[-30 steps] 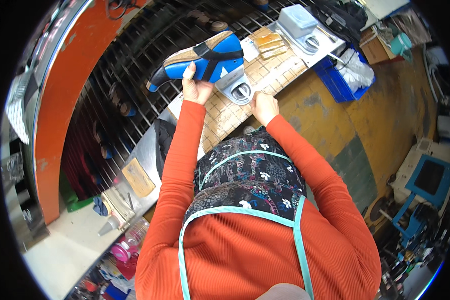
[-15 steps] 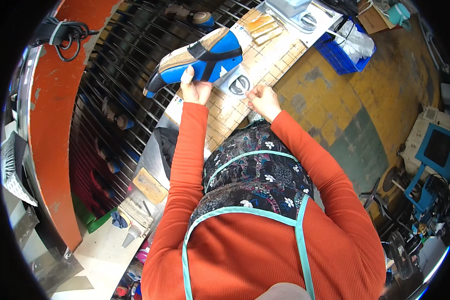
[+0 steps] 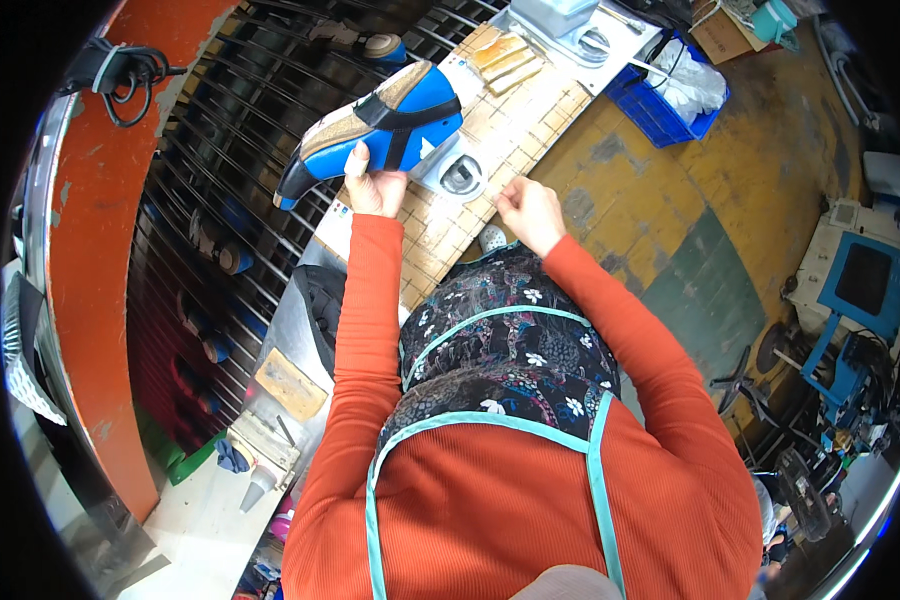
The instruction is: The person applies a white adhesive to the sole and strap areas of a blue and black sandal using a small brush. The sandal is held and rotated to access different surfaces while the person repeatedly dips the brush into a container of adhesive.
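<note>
My left hand (image 3: 376, 190) grips a blue shoe last (image 3: 425, 122) from beneath, its thumb up along the side. Black straps (image 3: 374, 110) wrap over the last, and a tan, cork-like sole piece (image 3: 338, 132) lies along its upper face. The dark toe end points left and down. To the right, my right hand (image 3: 533, 213) is closed in a pinch above the bench edge; whatever it may hold is too small to make out. Between the hands, a white dish with a dark opening (image 3: 461, 176) sits on the bench.
Dark metal bars (image 3: 240, 130) run beyond the bench, with other shoes (image 3: 382, 47) among them. Yellowish blocks (image 3: 507, 62) and a grey tub (image 3: 553, 14) sit on the far bench (image 3: 545, 120). A blue crate (image 3: 660, 105) holds white plastic. An orange post (image 3: 100, 250) stands at left.
My right hand has drawn slightly back from the dish, toward me. The pale piece seen over the dish's opening no longer shows. The view has shifted; my left hand still holds the last.
</note>
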Demonstrator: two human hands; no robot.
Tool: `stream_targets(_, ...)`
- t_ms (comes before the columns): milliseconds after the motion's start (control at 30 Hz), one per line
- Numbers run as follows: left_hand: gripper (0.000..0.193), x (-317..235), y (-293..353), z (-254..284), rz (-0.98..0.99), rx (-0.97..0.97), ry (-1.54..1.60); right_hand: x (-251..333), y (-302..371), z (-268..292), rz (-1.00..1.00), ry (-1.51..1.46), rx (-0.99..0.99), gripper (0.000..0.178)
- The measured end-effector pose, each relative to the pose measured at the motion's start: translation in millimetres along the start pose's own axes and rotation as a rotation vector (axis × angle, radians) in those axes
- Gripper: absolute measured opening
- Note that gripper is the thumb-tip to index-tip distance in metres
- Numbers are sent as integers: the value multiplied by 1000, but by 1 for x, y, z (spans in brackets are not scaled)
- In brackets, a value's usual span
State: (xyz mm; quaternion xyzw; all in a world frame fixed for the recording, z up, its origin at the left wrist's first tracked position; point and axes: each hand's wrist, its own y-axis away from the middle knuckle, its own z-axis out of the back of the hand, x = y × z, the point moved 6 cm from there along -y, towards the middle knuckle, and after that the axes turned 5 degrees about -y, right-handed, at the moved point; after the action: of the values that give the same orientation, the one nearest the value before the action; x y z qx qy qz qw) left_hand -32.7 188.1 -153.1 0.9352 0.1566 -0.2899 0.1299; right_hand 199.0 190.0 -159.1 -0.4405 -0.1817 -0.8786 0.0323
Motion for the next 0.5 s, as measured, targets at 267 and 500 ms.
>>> stream_targets(267,51,2,-2,7,19,-40,-14,9,1,-17,66,-134,80,23)
stream_targets(500,72,-55,47,-7,-9,-29,-18,4,10,36,418,177,-75,13)
